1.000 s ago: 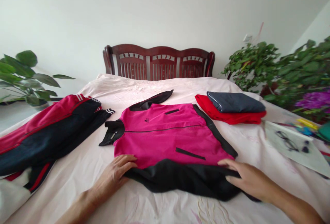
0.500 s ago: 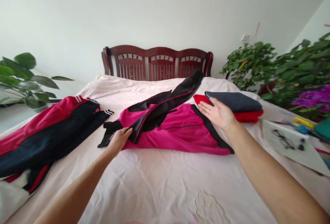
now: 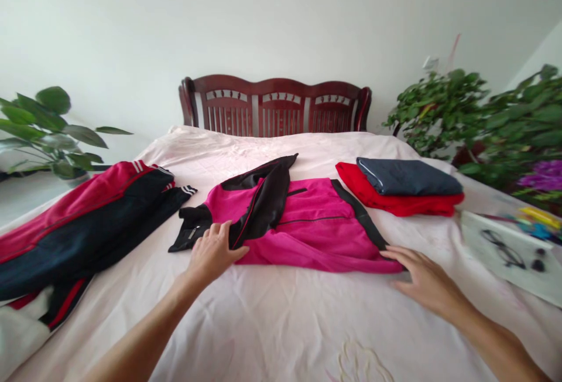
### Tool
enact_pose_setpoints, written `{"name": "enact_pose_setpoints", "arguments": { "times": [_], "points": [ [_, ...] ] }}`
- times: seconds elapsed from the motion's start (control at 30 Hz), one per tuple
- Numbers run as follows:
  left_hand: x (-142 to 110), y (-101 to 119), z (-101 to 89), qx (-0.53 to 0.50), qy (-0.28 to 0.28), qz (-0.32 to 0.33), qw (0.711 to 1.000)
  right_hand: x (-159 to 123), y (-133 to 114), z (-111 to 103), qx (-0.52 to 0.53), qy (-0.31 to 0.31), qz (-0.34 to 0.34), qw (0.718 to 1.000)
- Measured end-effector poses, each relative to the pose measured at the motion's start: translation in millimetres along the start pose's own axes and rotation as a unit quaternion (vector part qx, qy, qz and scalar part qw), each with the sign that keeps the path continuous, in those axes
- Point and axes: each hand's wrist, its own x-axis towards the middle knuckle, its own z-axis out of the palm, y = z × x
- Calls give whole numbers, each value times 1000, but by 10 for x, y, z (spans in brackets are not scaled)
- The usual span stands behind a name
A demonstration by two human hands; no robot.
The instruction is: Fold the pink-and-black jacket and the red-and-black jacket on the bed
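A pink jacket with black trim (image 3: 307,229) lies flat in the middle of the bed (image 3: 272,323). One black sleeve (image 3: 263,200) is folded over its left half. My left hand (image 3: 213,253) rests on the jacket's near left edge, fingers bent on the fabric beside the black collar (image 3: 189,229). My right hand (image 3: 424,279) lies flat with fingers spread at the jacket's near right corner, touching the hem.
A red and navy tracksuit (image 3: 79,224) is heaped at the left. A folded grey garment (image 3: 406,176) sits on a folded red one (image 3: 395,203) at the right. A paper with glasses (image 3: 504,250) lies further right. Plants (image 3: 492,118) flank the bed; a wooden headboard (image 3: 274,106) stands behind.
The black sleeve, lifted across the jacket half a second ago, now lies folded on its left half. My right hand came down from near the folded pile to the jacket's near right corner.
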Motion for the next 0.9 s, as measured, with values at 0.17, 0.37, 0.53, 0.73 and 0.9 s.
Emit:
{"name": "enact_pose_setpoints", "arguments": {
  "times": [0.17, 0.37, 0.53, 0.73, 0.9],
  "points": [
    [-317, 85, 19, 173, 82, 72, 979, 66, 133, 98, 102, 30, 20, 994],
    [-337, -176, -114, 149, 44, -10, 988, 157, 82, 101, 201, 74, 140, 967],
    [-125, -467, -235, -304, 34, -154, 940, 248, 33, 89, 231, 80, 155, 957],
    [65, -669, -274, -592, 32, -206, 779, 599, -3, 29, 255, 85, 146, 952],
    [72, -763, -328, -666, 10, -230, 710, 1007, 66, 138, 207, 70, 98, 971]
  ]
}}
